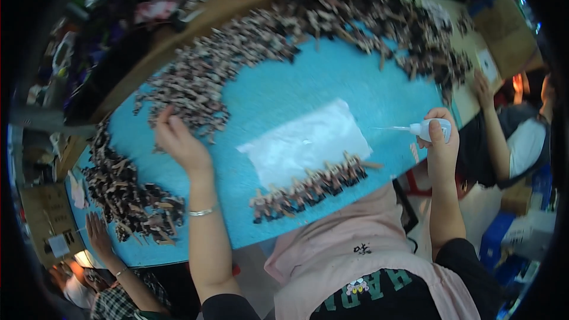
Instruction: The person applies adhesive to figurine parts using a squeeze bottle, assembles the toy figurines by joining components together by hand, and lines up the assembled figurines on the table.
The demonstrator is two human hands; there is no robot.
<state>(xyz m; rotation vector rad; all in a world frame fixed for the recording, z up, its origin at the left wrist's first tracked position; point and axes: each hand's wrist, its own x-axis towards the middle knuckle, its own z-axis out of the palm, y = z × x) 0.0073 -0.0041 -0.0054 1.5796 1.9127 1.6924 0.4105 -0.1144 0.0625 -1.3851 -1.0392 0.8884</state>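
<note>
Left hand [176, 141], half open with fingers loosely curled, is sitting at piled small pieces [198, 74], white sheet [302, 145]'s nine o'clock; contact unclear. Right hand [440, 141] is gripping white bottle [422, 131] at three. Row of pieces [307, 191] lying at six.

Here's the sheet [305, 136] on the table [267, 95], the row of pieces [306, 191] at its six o'clock, heaps [198, 74] at eight, ten and one, the needle-tip bottle [421, 130] at three.
</note>
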